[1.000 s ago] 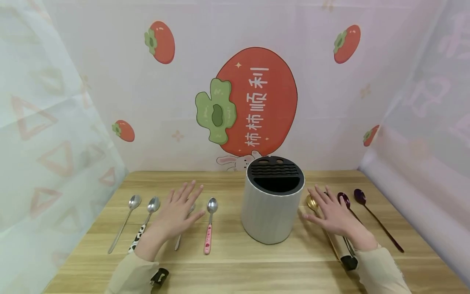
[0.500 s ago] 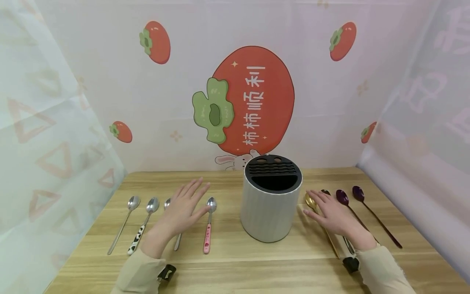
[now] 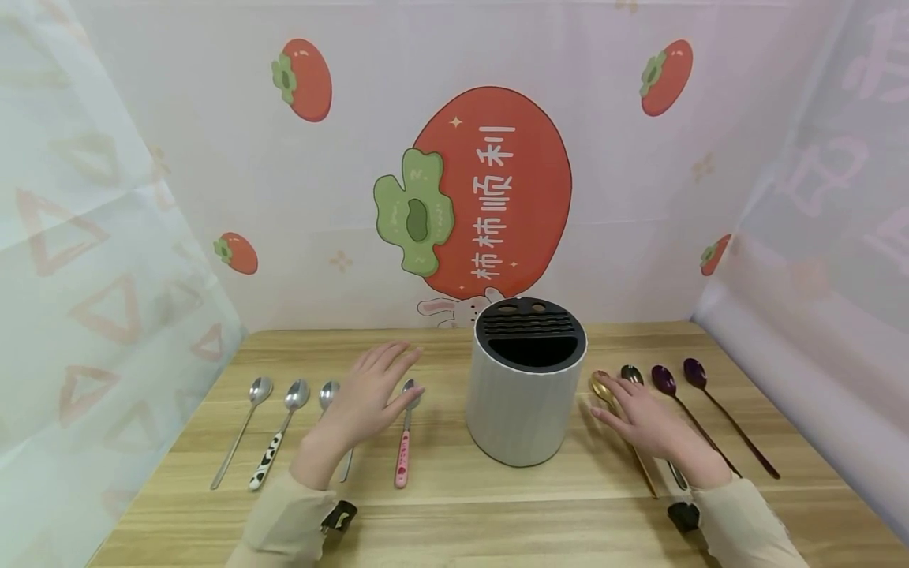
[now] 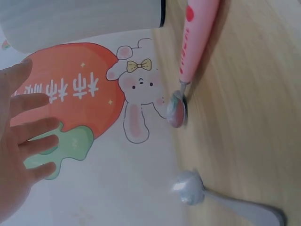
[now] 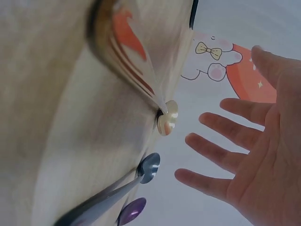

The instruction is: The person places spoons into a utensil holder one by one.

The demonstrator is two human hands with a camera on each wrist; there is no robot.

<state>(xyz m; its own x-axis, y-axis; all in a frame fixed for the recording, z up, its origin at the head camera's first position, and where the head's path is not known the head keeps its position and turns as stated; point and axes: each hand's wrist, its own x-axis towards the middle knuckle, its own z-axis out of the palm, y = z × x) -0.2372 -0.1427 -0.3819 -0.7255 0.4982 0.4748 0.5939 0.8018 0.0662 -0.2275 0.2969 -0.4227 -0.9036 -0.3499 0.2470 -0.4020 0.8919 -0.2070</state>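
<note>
My left hand (image 3: 365,394) hovers above the table, fingers straight and holding nothing. Under and beside it lie a plain silver spoon (image 3: 329,394) and a pink-handled spoon (image 3: 402,461), whose bowl my fingers partly hide in the head view. My right hand (image 3: 649,418), also raised with straight, spread fingers, is over a gold spoon (image 3: 644,476) and a dark spoon (image 3: 631,374). In the right wrist view its fingers (image 5: 211,150) stand apart from the spoons. Between the hands stands a white cylindrical utensil holder (image 3: 521,418) with a black slotted top.
At far left lie another silver spoon (image 3: 259,390) and a cow-patterned spoon (image 3: 268,457). Two purple spoons, an inner one (image 3: 663,379) and an outer one (image 3: 695,372), lie at right. A printed cloth (image 3: 341,173) walls the back of the wooden table (image 3: 454,528).
My left hand has drifted right towards the pink-handled spoon, uncovering the silver spoon's bowl. My right hand has shifted slightly, showing more of the dark spoon. The spoons have not moved.
</note>
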